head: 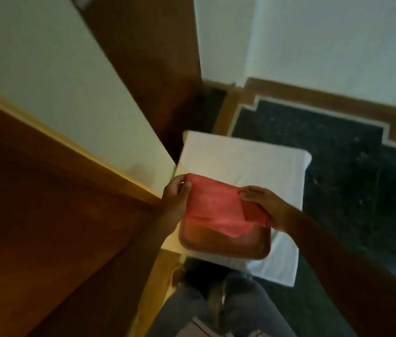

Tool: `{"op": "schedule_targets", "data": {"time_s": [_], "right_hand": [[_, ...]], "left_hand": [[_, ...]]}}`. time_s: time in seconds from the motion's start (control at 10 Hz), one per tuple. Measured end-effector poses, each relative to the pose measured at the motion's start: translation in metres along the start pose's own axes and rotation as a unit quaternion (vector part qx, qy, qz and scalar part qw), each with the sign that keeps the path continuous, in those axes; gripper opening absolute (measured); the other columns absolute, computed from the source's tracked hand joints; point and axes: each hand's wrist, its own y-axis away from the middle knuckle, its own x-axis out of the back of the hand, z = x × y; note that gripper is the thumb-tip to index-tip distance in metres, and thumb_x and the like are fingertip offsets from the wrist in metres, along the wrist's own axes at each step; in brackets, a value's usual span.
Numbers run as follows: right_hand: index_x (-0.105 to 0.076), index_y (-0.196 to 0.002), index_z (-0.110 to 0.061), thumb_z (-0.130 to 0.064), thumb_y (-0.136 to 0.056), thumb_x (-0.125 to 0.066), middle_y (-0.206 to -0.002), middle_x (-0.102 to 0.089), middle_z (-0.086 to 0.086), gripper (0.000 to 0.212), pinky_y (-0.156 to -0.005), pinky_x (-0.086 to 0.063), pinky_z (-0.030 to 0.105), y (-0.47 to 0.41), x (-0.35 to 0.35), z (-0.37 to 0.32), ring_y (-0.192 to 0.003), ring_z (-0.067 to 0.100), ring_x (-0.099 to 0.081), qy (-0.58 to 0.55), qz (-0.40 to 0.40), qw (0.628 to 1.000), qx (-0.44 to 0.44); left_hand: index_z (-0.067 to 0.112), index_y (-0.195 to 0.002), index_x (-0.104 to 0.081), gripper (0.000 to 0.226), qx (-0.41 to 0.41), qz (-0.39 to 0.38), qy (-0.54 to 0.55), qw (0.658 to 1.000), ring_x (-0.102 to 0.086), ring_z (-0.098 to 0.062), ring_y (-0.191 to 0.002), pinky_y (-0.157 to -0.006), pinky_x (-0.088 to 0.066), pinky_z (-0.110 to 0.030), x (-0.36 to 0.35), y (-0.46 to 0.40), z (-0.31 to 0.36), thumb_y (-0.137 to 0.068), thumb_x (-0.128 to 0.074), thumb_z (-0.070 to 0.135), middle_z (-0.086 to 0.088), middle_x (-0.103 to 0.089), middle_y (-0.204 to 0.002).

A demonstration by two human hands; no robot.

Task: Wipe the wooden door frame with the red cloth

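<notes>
I hold the red cloth stretched between both hands, low in the middle of the view. My left hand pinches its left edge and my right hand grips its folded right end. The cloth hangs just above a brown wooden tray. The wooden door frame runs diagonally along the left, a light wood edge beside darker brown wood, right next to my left hand. A second dark wooden upright rises at the top centre.
The tray rests on a white towel-covered surface. Dark speckled floor with a brown border lies to the right, under white walls. My jeans-clad legs show at the bottom. The picture is blurred.
</notes>
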Motion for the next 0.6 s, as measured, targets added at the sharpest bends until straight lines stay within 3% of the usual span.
{"op": "schedule_targets", "data": {"time_s": [0.1,0.2,0.3,0.4,0.5,0.6], "right_hand": [[-0.051,-0.139,-0.006,-0.02,-0.09,-0.065,-0.128,-0.061,0.023,0.053,-0.091,-0.054,0.048,-0.032,0.031,0.078,-0.113,0.042,-0.061,-0.148,0.041,0.982,-0.106],[-0.046,-0.141,-0.013,-0.026,-0.09,-0.067,-0.131,-0.057,0.021,0.057,-0.095,-0.051,0.057,-0.046,0.039,0.121,-0.117,0.046,-0.059,-0.198,0.058,0.967,-0.151],[-0.045,-0.14,-0.015,-0.016,-0.086,-0.073,-0.135,-0.052,0.015,0.061,-0.091,-0.052,0.06,-0.089,0.044,0.189,-0.115,0.042,-0.06,-0.189,0.133,0.959,-0.164],[-0.049,-0.137,-0.016,-0.012,-0.082,-0.077,-0.132,-0.051,0.008,0.062,-0.091,-0.054,0.056,-0.125,0.042,0.231,-0.115,0.037,-0.059,-0.105,0.205,0.959,-0.163],[-0.052,-0.136,-0.012,-0.02,-0.082,-0.076,-0.125,-0.058,0.008,0.059,-0.098,-0.051,0.048,-0.167,0.033,0.276,-0.115,0.031,-0.059,0.037,0.275,0.948,-0.154],[-0.05,-0.135,-0.012,-0.025,-0.088,-0.068,-0.122,-0.061,0.008,0.052,-0.093,-0.049,0.04,-0.174,0.024,0.288,-0.114,0.03,-0.06,0.115,0.303,0.936,-0.14]], "left_hand": [[0.021,-0.124,-0.058,0.028,0.102,0.01,-0.039,0.994,-0.059,-0.013,-0.097,-0.072,-0.048,-0.027,-0.058,-0.022,-0.08,-0.099,-0.05,0.033,0.006,-0.062,-0.106],[0.023,-0.124,-0.057,0.027,0.124,0.009,-0.058,0.991,-0.058,-0.01,-0.092,-0.073,-0.046,-0.026,-0.07,-0.028,-0.118,-0.099,-0.051,0.031,0.008,-0.06,-0.102],[0.024,-0.115,-0.057,0.02,0.197,-0.032,-0.087,0.976,-0.059,-0.017,-0.095,-0.072,-0.049,-0.027,-0.104,-0.06,-0.195,-0.098,-0.052,0.033,0.009,-0.059,-0.097],[0.017,-0.123,-0.058,0.033,0.249,-0.07,-0.124,0.958,-0.059,-0.022,-0.102,-0.082,-0.053,-0.037,-0.12,-0.083,-0.244,-0.097,-0.052,0.038,-0.001,-0.062,-0.11],[0.018,-0.126,-0.058,0.039,0.258,-0.091,-0.183,0.944,-0.056,-0.011,-0.091,-0.067,-0.043,-0.023,-0.128,-0.107,-0.295,-0.095,-0.054,0.042,0.005,-0.06,-0.108],[0.017,-0.124,-0.059,0.036,0.236,-0.082,-0.226,0.942,-0.059,-0.014,-0.095,-0.07,-0.042,-0.023,-0.119,-0.109,-0.306,-0.095,-0.056,0.037,0.004,-0.064,-0.106]]}}
